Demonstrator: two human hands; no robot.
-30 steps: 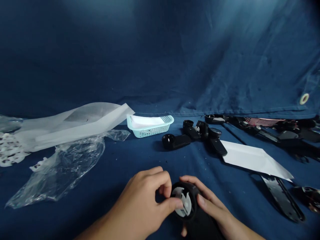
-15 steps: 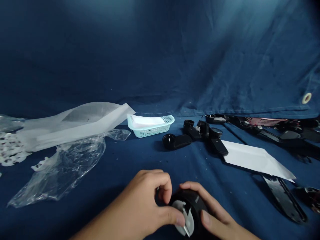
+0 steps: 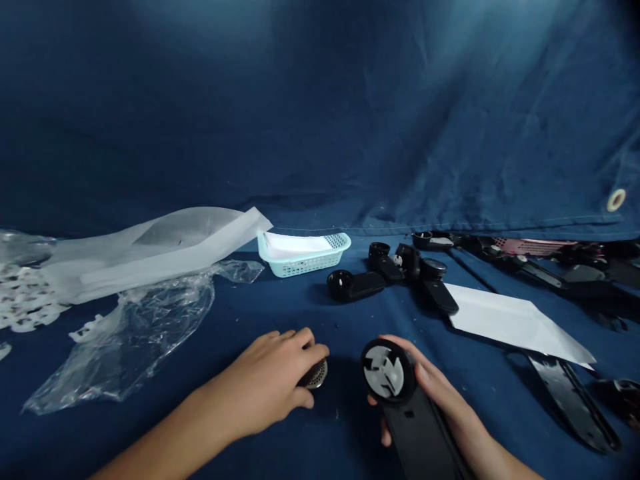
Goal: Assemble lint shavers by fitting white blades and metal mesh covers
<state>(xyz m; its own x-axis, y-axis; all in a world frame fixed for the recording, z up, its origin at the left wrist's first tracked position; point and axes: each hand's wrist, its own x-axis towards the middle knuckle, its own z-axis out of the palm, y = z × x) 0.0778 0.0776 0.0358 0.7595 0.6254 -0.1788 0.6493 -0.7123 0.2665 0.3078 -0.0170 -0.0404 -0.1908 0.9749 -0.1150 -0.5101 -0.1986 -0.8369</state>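
My right hand [image 3: 440,407] grips a black plastic handle part [image 3: 415,427] with a round head that holds a white fan-like disc [image 3: 384,372]; the head faces me, just above the blue cloth. My left hand [image 3: 270,380] rests on the cloth to the left, fingers curled over a small round metal mesh piece [image 3: 316,377], which is partly hidden under the fingertips. The two hands are about a hand's width apart.
Blue cloth [image 3: 280,313] covers table and backdrop. A clear plastic bag [image 3: 130,333] and a white bag [image 3: 150,250] lie left, white discs [image 3: 25,300] far left. A light-blue basket [image 3: 303,252], several black handle parts [image 3: 395,273], a white paper [image 3: 515,323] lie behind and right.
My left hand has left the black part's head and moved left onto the small mesh piece. My right hand has raised the black part, its white disc now fully showing.
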